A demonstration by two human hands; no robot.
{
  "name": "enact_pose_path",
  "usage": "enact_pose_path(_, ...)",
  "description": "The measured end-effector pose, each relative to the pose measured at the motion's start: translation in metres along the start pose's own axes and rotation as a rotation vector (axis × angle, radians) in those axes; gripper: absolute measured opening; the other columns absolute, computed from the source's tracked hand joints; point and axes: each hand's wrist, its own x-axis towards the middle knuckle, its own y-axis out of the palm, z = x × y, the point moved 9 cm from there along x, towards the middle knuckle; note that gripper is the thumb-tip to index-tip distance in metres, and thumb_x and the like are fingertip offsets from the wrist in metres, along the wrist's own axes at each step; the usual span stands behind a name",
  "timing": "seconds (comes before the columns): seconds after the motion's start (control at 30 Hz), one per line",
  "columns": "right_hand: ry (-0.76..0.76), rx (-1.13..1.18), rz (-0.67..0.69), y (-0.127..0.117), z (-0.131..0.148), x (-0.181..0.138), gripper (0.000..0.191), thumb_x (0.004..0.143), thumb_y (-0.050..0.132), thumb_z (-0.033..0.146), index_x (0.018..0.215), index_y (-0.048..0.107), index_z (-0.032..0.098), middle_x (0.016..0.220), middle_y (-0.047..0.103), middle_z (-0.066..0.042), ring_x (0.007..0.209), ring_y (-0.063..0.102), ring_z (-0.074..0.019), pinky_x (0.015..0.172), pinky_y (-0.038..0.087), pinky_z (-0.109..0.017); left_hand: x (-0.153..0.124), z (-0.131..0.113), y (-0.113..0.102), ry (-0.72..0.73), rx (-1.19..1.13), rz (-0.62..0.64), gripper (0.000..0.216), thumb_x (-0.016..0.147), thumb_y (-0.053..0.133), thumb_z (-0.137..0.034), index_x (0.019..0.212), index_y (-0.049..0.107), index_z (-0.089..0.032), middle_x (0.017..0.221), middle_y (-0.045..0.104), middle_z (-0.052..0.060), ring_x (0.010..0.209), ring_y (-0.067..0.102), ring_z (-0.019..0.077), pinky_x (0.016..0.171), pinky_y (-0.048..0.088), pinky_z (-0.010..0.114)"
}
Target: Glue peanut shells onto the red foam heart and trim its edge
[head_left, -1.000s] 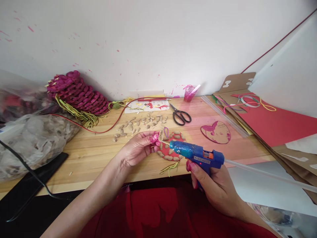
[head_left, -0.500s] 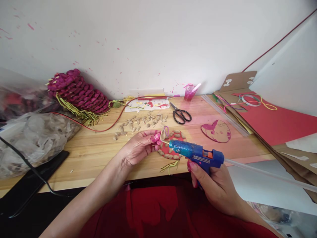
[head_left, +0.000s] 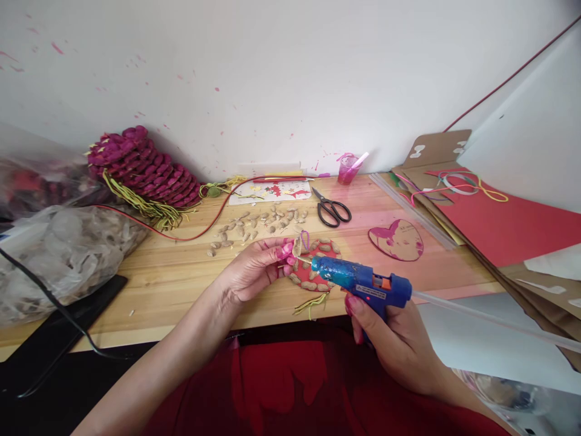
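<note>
Between thumb and fingers, my left hand (head_left: pixel 261 266) pinches a peanut shell (head_left: pixel 296 247). My right hand (head_left: pixel 390 336) is wrapped round the handle of a blue hot glue gun (head_left: pixel 358 280), whose nozzle points left at the shell. A clear glue stick (head_left: pixel 490 320) sticks out of the gun's back end. Under the nozzle lies a red piece (head_left: pixel 323 260) edged with peanuts, partly hidden by the gun and my left hand. A purple loop (head_left: pixel 305 240) is at its top and yellow-green strings (head_left: pixel 312 303) trail below it.
Loose peanuts (head_left: pixel 242 227) are scattered beyond my left hand, near black scissors (head_left: pixel 333 209). A heart-shaped cutout (head_left: pixel 396 240) and red card (head_left: pixel 508 212) are on the right. A purple peanut craft (head_left: pixel 140 169), a plastic bag (head_left: pixel 68 260) and a red cable (head_left: pixel 211 221) occupy the left.
The glue gun has shifted very slightly right and down, its nozzle a little farther from the peanut shell. My left hand stays almost where it was.
</note>
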Motion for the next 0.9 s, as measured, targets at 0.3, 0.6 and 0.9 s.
enact_pose_path(0.3, 0.006, -0.006, -0.011, -0.001, -0.002, -0.001, 0.044, 0.103, 0.049, 0.041, 0.064, 0.056, 0.022, 0.053, 0.057, 0.002, 0.051, 0.053, -0.0128, 0.051, 0.04, -0.027, 0.001, 0.0, 0.0, 0.007, -0.015, 0.007, 0.027, 0.067, 0.094, -0.027, 0.08, 0.077, -0.011, 0.069, 0.069, 0.003, 0.063, 0.062, 0.0103, 0.061, 0.053, 0.021)
enact_pose_path(0.6, 0.032, -0.005, -0.007, -0.002, -0.007, -0.004, 0.046, 0.102, 0.05, 0.042, 0.061, 0.056, 0.022, 0.052, 0.058, 0.001, 0.051, 0.055, -0.0131, 0.049, 0.039, -0.026, 0.001, 0.0, 0.002, 0.002, -0.017, 0.027, 0.025, 0.068, 0.093, -0.027, 0.081, 0.077, -0.012, 0.07, 0.069, 0.004, 0.065, 0.062, 0.0106, 0.061, 0.053, 0.021)
enact_pose_path(0.9, 0.065, 0.007, -0.01, -0.003, -0.013, -0.005, 0.047, 0.102, 0.05, 0.044, 0.061, 0.057, 0.022, 0.051, 0.059, 0.0, 0.05, 0.055, -0.0131, 0.048, 0.039, -0.026, 0.001, 0.003, 0.004, -0.01, -0.011, 0.036, 0.025, 0.069, 0.092, -0.028, 0.081, 0.076, -0.013, 0.07, 0.068, 0.004, 0.065, 0.061, 0.0108, 0.061, 0.052, 0.021)
